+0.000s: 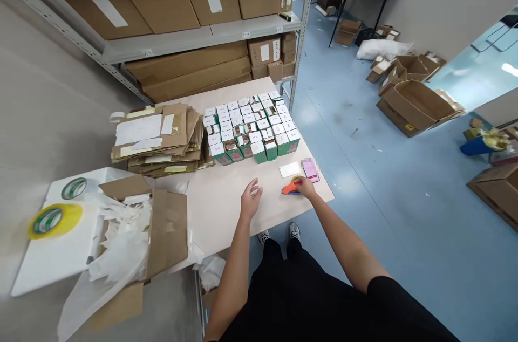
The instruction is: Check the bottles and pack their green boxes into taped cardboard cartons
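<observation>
At the table's right front, my right hand [306, 187] has its fingers closed around the handle of an orange tape dispenser [288, 189] with blue and yellow parts. Just behind it lie a white card [290, 170] and a pink-purple phone-like object [310, 170], partly blurred. My left hand [251, 200] is over the bare front of the table [214, 191], fingers apart and slightly curled, holding nothing. Beyond both hands, several small green-and-white boxes [259, 151] stand upright in close rows. Some have their top flaps up or open.
Flattened cardboard [157, 131] is stacked left of the boxes. An open carton [165, 228] with white packing scraps sits nearer, beside yellow tape rolls [52, 221]. A metal shelf [162, 48] with cartons stands behind. Open cartons [416, 107] lie on the blue floor to the right.
</observation>
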`<state>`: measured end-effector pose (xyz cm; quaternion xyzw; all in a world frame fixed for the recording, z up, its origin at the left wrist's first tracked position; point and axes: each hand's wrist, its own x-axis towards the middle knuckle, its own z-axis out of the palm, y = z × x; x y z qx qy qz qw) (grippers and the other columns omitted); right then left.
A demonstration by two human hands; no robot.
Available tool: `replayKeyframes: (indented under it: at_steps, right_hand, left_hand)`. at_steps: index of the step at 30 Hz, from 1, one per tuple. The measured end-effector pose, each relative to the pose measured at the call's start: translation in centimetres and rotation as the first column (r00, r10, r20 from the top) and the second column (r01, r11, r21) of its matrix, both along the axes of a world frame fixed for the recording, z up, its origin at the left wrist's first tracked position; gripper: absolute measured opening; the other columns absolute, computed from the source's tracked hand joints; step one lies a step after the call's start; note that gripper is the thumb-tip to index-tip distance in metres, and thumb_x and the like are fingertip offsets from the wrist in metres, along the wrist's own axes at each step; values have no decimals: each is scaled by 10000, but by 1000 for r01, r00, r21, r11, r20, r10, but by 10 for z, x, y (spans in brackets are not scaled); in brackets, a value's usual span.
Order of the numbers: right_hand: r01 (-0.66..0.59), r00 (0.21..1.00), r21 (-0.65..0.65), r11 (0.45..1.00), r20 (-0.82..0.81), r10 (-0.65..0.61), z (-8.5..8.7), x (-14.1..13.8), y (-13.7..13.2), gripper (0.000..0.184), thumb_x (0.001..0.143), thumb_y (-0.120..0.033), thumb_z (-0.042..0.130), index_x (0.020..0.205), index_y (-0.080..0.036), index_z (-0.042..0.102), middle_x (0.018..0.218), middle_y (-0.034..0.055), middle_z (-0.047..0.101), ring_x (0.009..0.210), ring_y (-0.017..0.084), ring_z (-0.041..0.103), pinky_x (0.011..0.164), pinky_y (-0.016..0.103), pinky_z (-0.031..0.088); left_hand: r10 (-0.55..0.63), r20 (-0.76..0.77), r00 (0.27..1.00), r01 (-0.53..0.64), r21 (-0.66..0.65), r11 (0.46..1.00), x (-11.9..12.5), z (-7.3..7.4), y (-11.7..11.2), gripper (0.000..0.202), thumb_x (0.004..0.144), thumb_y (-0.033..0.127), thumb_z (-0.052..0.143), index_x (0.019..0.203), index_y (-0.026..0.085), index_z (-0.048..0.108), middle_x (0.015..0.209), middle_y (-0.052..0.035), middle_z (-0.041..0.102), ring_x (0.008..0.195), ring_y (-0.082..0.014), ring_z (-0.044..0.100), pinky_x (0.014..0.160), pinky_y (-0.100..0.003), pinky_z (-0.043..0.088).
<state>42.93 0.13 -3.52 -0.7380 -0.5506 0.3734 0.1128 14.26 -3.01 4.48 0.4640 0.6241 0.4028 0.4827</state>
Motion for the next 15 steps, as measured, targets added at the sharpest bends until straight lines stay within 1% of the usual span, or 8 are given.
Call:
replayKeyframes:
  at_steps: [2,5,7,8,9,10,12,15]
  right_hand:
    - [-111,993,-60,992,41,113,-19,3,-8,411,806,-119,630,1202,-194,709,1117,94,761,1032,253,706,862,306,531]
    - [-248,962,-91,964,98,257,-44,3,-26,523,792,-94,653,1312,-152,660,1326,154,690,1262,290,617,1056,360,451]
    - [-285,941,-89,954,163,296,-54,1,-36,584,802,-66,637,1381,-132,608,1437,183,620,1398,296,513,1191,411,318]
    - [-289,933,-86,953,198,301,-57,0,-39,583,816,-52,616,1394,-130,594,1450,191,609,1425,295,486,1230,439,247]
    - [-284,927,-87,955,231,296,-59,-1,-41,559,834,-43,591,1386,-134,596,1431,195,623,1421,295,491,1248,464,197]
    - [-269,925,-93,959,252,284,-59,-2,-41,514,850,-41,576,1352,-138,616,1382,198,655,1385,299,524,1249,486,179]
    - [-234,934,-119,965,247,257,-55,-2,-36,374,863,-69,599,1222,-139,672,1212,198,732,1246,320,621,1212,510,241]
    - [-223,948,-138,965,201,248,-43,2,-23,208,861,-174,685,1067,-146,696,1011,168,765,1041,323,695,1043,457,433]
  left_hand:
    - [17,-24,1000,-18,-22,1000,-3,-4,-11,559,887,475,713,1372,210,631,1410,-168,649,1199,-274,677,991,-434,564]
    - [65,-62,996,-68,-51,996,-5,-8,-26,536,880,468,707,1342,203,652,1350,-163,684,1167,-261,691,972,-421,569]
    - [89,-80,993,-94,-67,993,-3,-9,-35,520,875,459,704,1326,204,662,1331,-158,694,1147,-251,698,960,-412,573]
    - [94,-85,992,-101,-72,992,-1,-9,-38,512,873,451,702,1320,204,666,1327,-156,696,1138,-248,700,954,-408,574]
    - [97,-88,991,-104,-75,992,2,-7,-41,505,872,443,700,1316,205,669,1325,-155,697,1132,-246,702,948,-405,575]
    - [98,-91,991,-105,-76,992,6,-6,-43,496,873,434,697,1312,205,671,1325,-154,698,1129,-245,703,945,-404,576]
    - [99,-95,991,-106,-66,992,14,0,-45,478,876,419,688,1305,207,676,1322,-153,701,1126,-245,704,939,-403,577]
    - [103,-101,990,-107,-32,994,25,10,-43,461,879,410,680,1293,207,683,1317,-152,704,1126,-244,705,934,-399,574]
